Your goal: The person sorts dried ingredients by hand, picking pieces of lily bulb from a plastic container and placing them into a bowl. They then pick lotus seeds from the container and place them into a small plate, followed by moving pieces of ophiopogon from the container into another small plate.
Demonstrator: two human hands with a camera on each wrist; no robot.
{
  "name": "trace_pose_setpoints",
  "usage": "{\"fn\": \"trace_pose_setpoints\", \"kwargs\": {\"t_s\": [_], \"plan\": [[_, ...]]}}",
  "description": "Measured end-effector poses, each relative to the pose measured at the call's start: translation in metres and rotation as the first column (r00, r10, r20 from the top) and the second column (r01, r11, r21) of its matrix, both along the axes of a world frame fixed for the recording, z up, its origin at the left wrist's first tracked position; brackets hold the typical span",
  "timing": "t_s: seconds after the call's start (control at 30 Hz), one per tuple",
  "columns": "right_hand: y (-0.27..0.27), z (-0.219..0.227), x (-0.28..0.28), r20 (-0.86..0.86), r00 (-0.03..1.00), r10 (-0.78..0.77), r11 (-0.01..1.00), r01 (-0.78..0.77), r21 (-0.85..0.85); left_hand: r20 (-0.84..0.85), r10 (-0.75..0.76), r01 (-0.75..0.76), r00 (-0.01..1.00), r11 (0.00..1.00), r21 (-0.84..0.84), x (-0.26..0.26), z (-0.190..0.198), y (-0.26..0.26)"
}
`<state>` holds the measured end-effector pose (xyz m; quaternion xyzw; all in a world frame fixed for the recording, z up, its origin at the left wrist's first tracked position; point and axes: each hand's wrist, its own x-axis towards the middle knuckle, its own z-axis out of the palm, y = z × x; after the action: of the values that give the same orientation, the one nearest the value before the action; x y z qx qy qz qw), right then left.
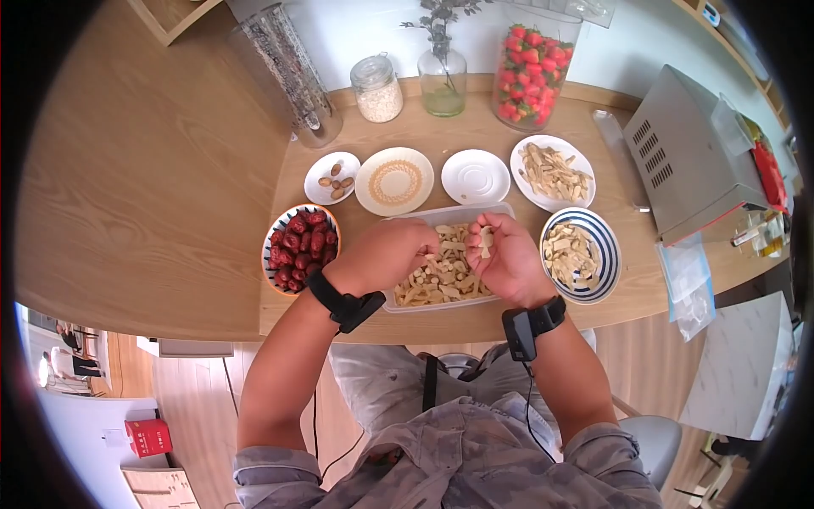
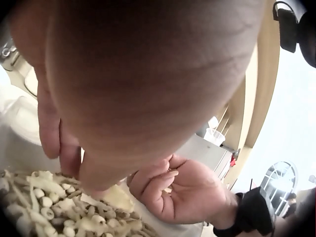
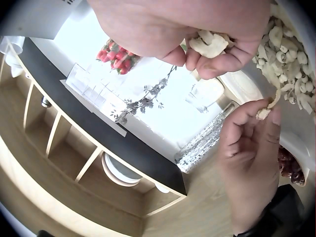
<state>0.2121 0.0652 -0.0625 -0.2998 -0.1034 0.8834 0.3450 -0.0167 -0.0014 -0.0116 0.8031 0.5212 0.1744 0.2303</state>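
Observation:
A clear plastic tub [image 1: 443,306] in front of the person holds a mix of pale dried slices and small tubular pieces [image 1: 441,284]. Above its left half, the left hand [image 1: 386,254] pinches a thin dried slice [image 3: 265,112] between thumb and fingertips. Over the tub's right side is the right hand [image 1: 513,267], palm turned up. Its curled fingers hold several broad, cream-coloured dried slices [image 3: 210,45], clearest in the right wrist view. The two hands are close together but apart. In the left wrist view, the left palm hides most of its own fingers.
Right of the tub stands a striped bowl [image 1: 612,259] of pale slices; behind it, a plate [image 1: 519,188] of long slices. A bowl of red dates [image 1: 297,246] is at the left. Small plates [image 1: 475,176], glass jars [image 1: 377,93] and a grey appliance [image 1: 699,161] stand farther back.

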Motion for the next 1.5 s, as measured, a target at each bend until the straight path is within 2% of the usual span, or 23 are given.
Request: {"fn": "trace_pose_setpoints", "kwargs": {"t_s": [0.17,0.27,0.4,0.5,0.57,0.6,0.7,0.77,0.8,0.9,1.0,1.1,1.3,1.4,1.5], "plan": [[0.001,-0.004,0.0,0.017,1.0,0.01,1.0,-0.01,0.016,0.177,0.047,-0.043,0.983,0.999,-0.026,0.005,0.007,0.002],[-0.004,0.004,-0.001,0.038,0.989,0.141,0.98,-0.144,0.136,0.302,0.105,-0.088,0.947,0.994,-0.07,0.013,0.014,0.002],[-0.01,0.028,-0.009,0.009,0.981,0.195,0.977,-0.195,0.085,0.489,0.13,-0.093,0.862,0.991,-0.099,0.028,0.018,0.007],[-0.008,0.027,-0.007,-0.057,0.983,0.177,0.983,-0.174,0.056,0.451,0.057,-0.169,0.891,0.962,0.212,0.042,0.031,0.008],[-0.005,0.015,-0.003,-0.048,0.992,0.118,0.993,-0.119,-0.014,0.448,0.161,-0.254,0.879,0.955,0.155,0.036,0.024,0.012],[-0.001,0.007,0.0,-0.104,0.992,0.078,0.997,-0.08,-0.018,0.442,0.211,-0.294,0.872,0.948,0.126,0.032,0.02,0.013],[0.004,-0.004,0.004,-0.222,0.974,-0.038,0.998,0.023,-0.066,0.335,0.31,-0.26,0.89,0.947,-0.188,0.018,0.011,0.012],[0.001,0.003,0.004,-0.233,0.967,-0.1,0.989,0.071,-0.133,0.142,-0.02,0.029,0.99,0.998,-0.06,0.013,-0.002,0.01],[0.001,0.003,0.004,-0.261,0.961,-0.089,0.991,0.059,-0.121,0.03,-0.183,0.183,0.983,0.983,-0.021,0.012,-0.008,0.008],[0.002,0.0,0.007,-0.31,0.949,-0.053,0.996,0.03,-0.079,-0.076,-0.233,0.233,0.97,0.972,-0.003,0.028,-0.02,0.002],[0.004,-0.005,0.007,-0.296,0.955,-0.034,0.999,0.022,-0.043,-0.226,-0.247,0.219,0.942,0.965,-0.142,0.036,-0.021,0.006],[0.003,-0.006,0.006,-0.284,0.958,-0.026,0.999,0.015,-0.042,-0.308,-0.27,0.217,0.912,0.957,-0.193,0.039,-0.02,0.01],[0.002,-0.003,0.008,-0.283,0.959,-0.016,0.999,0.003,-0.045,-0.249,-0.222,0.184,0.943,0.969,-0.168,0.03,-0.03,0.009],[0.001,-0.002,0.007,-0.265,0.964,-0.022,0.999,0.009,-0.051,-0.208,-0.182,0.173,0.961,0.983,-0.06,0.026,-0.033,0.008],[0.001,-0.002,0.005,-0.248,0.969,-0.022,0.999,0.011,-0.044,-0.057,-0.075,0.068,0.996,0.99,-0.121,0.026,-0.015,0.008]]}}
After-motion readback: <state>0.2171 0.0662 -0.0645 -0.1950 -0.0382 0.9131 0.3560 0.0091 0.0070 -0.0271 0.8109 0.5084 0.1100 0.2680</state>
